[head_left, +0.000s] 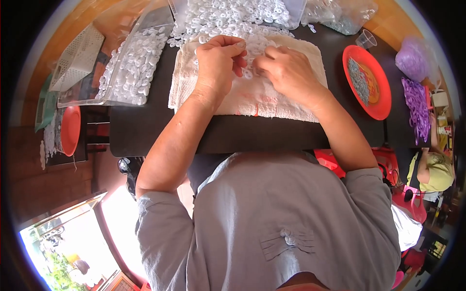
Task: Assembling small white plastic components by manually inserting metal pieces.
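Observation:
My left hand (217, 62) is raised over a folded cream towel (286, 106), its thumb and forefinger pinched on a small white plastic piece (241, 44). To its right, my right hand (290, 71) has its fingers curled down at the edge of a heap of white oval plastic pieces (256, 48) lying on the towel. Whatever sits between those right fingertips is hidden. One loose piece (248, 74) lies on the towel between the two hands.
Behind the towel stands a clear bin (297, 14) heaped with white pieces; another clear tray (77, 101) of them is at left. On the right are a red oval dish (384, 109) holding small grey parts, a plastic cup (366, 39), purple strips (416, 109) and a co-worker (434, 172).

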Available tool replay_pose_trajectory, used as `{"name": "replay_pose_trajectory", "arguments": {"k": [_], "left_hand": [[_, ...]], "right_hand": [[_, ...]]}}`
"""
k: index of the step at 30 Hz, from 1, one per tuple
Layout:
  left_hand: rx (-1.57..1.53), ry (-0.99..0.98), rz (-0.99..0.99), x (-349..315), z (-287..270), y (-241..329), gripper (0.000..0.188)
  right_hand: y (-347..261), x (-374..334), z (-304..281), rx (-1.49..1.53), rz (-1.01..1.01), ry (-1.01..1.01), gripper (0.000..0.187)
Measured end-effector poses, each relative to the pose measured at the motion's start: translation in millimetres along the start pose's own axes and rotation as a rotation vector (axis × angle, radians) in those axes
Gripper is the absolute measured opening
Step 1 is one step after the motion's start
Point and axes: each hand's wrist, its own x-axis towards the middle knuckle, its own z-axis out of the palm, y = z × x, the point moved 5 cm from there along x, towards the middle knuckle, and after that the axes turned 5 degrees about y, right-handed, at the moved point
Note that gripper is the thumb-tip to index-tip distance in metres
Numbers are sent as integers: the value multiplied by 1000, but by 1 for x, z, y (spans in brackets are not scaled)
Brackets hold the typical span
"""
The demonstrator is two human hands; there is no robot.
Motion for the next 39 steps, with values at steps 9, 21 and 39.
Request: {"name": "replay_pose_trajectory", "arguments": {"k": [9,21,39], "left_hand": [[71,-31,-13,1,0,-5,14],[28,-7,-6,0,2,-4,10],[149,-117,152,-20,22,6,10]], "right_hand": [[3,2,1,72,-61,-17,8],[-3,-1,4,52,-68,-64,8],[43,1,-11,1155,699,-76,16]]}}
